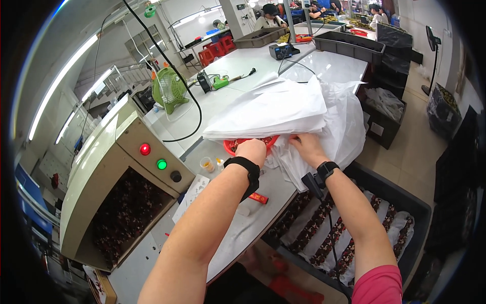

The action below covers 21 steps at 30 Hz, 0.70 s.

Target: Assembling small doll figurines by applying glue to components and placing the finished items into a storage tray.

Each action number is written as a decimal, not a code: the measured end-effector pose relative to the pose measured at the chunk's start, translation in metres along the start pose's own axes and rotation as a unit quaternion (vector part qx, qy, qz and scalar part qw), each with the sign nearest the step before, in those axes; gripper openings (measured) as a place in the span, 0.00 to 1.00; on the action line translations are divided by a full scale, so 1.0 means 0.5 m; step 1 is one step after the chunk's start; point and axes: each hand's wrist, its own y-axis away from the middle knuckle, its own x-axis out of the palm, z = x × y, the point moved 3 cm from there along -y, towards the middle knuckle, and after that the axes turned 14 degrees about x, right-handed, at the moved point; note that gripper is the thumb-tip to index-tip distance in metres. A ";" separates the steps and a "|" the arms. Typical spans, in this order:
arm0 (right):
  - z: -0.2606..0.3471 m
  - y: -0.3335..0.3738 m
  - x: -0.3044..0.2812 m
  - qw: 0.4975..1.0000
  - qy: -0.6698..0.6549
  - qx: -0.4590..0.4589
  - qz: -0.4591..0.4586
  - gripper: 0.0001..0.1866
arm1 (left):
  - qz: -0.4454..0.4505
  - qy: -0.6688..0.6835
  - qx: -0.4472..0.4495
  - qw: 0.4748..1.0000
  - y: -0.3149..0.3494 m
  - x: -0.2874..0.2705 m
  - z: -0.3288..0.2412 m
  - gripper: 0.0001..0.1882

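My left hand is curled over a red bowl of small dark red and pale parts. Its fingertips dip out of sight, so what they hold cannot be seen. A stack of thin white sheets rises behind the bowl and covers its far side. My right hand is closed at the near right edge of the sheets, with thin white material between its fingers. Below my right arm, a dark grey bin holds rows of similar dark red parts separated by white sheeting.
At left stands a beige machine with red and green lights and dark red parts inside its opening. Small cups and a red tube lie near my left forearm. Farther back are a green fan, grey trays and people working.
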 end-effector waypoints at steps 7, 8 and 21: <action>0.000 -0.004 -0.005 0.999 0.021 0.029 -0.033 0.12 | -0.113 0.047 -0.034 0.992 0.014 -0.009 0.011 0.14; 0.000 -0.003 -0.003 0.999 0.022 0.029 -0.033 0.12 | -0.134 0.064 -0.050 0.988 0.014 -0.010 0.014 0.13; 0.013 0.009 -0.011 0.998 0.021 0.034 0.045 0.14 | -0.252 0.082 -0.068 0.962 0.042 -0.057 0.048 0.06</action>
